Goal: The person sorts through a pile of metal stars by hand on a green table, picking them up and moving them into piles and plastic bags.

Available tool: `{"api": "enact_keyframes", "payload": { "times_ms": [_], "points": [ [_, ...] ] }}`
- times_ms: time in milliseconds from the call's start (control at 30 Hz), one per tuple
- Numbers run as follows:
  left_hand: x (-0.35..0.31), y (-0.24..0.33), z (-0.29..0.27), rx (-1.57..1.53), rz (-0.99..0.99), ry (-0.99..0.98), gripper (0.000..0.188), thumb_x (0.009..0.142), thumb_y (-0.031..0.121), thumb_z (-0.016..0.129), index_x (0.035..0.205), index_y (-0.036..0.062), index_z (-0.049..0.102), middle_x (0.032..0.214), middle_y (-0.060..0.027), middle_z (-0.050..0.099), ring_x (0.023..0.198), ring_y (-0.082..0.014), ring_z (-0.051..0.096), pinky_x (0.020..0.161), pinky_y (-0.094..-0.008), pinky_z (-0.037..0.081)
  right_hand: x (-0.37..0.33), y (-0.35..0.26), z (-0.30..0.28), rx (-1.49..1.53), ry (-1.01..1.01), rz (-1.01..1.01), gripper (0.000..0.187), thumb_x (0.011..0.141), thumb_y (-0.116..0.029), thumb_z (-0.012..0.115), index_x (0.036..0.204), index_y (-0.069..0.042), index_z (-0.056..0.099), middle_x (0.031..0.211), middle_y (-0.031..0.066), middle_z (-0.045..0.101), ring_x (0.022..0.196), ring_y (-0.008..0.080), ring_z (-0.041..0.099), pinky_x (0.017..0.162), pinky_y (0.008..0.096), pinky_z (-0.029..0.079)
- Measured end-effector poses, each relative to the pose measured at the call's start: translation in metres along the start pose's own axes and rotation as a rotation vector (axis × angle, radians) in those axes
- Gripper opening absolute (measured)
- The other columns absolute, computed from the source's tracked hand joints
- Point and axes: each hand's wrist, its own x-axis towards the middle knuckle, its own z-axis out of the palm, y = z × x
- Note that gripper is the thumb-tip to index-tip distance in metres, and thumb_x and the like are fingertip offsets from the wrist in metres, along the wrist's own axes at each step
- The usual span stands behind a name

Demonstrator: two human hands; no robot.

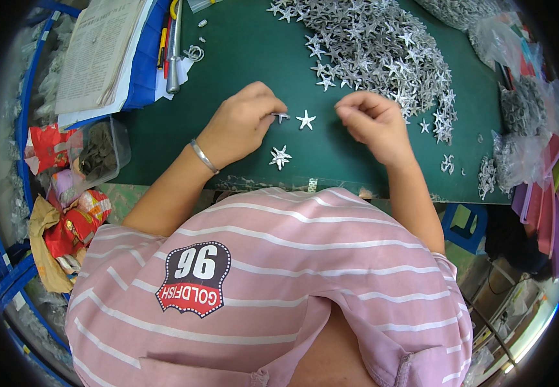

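My left hand (241,119), with a silver bangle at the wrist, pinches a small silver starfish-shaped metal piece (281,117) between thumb and fingers, just over the green tabletop (228,51). To its right lies a single starfish piece (305,120), flat on the table between my hands. Nearer my body sits a little stack of starfish pieces (280,157). My right hand (376,126) hovers right of the single piece, thumb and forefinger drawn together; whatever they may hold is hidden.
A large heap of starfish pieces (383,51) spreads across the far right. Curved metal bits (447,164) and filled plastic bags (525,116) lie along the right edge. At left stand a blue tray (144,77) with papers and pens, and a clear plastic box (121,145).
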Motion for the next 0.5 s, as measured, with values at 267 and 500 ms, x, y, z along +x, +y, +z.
{"api": "enact_keyframes", "payload": {
  "times_ms": [267, 500],
  "points": [
    [0.001, 0.002, 0.002, -0.078, -0.074, -0.031, 0.016, 0.076, -0.003, 0.068, 0.091, 0.0015, 0.064, 0.083, -0.0100, 0.058, 0.073, -0.0238, 0.059, 0.065, -0.0319, 0.048, 0.002, 0.017, 0.043, -1.069, 0.094, -0.677, 0.019, 0.077, -0.017, 0.072, 0.093, -0.008, 0.067, 0.077, 0.0076, 0.057, 0.069, 0.0278, 0.062, 0.058, 0.0393, 0.052],
    [-0.001, -0.004, 0.007, 0.061, -0.030, -0.057, 0.013, 0.078, 0.001, 0.069, 0.090, 0.0026, 0.064, 0.082, -0.0095, 0.055, 0.074, -0.0231, 0.059, 0.066, -0.0335, 0.048, 0.005, 0.018, 0.042, -1.144, 0.080, -0.769, 0.013, 0.079, -0.015, 0.071, 0.090, -0.009, 0.067, 0.076, 0.0060, 0.056, 0.067, 0.0263, 0.062, 0.055, 0.0371, 0.050]
  ]
}}
